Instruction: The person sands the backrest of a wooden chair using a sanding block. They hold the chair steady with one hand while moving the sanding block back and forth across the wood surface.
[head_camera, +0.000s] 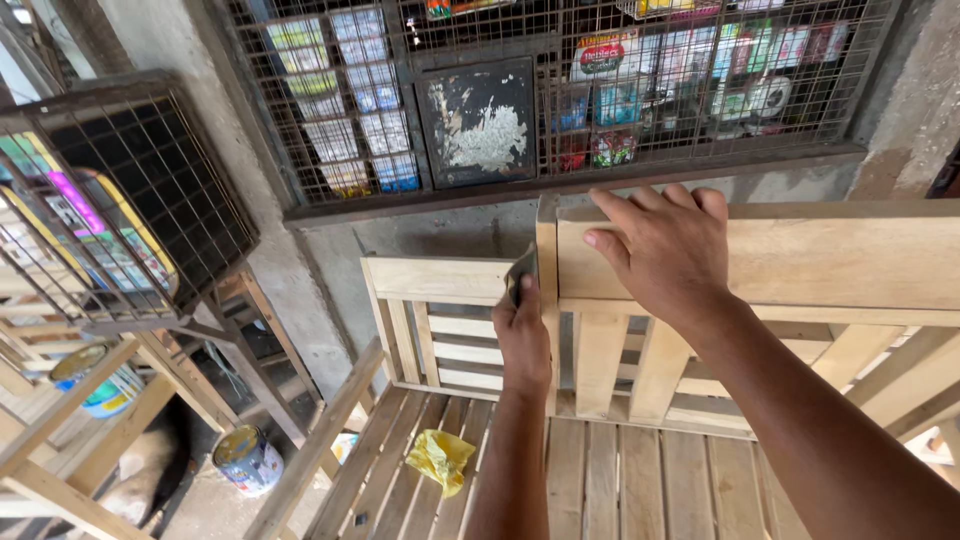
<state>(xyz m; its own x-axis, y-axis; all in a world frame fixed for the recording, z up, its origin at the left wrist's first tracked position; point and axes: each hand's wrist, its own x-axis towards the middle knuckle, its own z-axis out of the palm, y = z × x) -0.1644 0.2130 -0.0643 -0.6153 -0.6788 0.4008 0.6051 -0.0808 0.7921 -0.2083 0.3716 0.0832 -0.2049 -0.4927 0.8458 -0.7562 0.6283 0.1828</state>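
A bare wooden slatted frame (640, 480) stands against a rough concrete wall (330, 300) below a wire-mesh window (330, 120) of packets. Two hands work here — the right hand (665, 250) lies open, flat on the top rail (820, 262), the left hand (524, 335) pinches a dark sanding scrap (521, 272) against the upright post (547, 290). Two paint tins (247, 460) and one yellow rag (441, 458) lie below — the scrap is mostly hidden by fingers.

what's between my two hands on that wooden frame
In the head view, an upright wooden post stands between the left hand, holding dark sandpaper, and the right hand.
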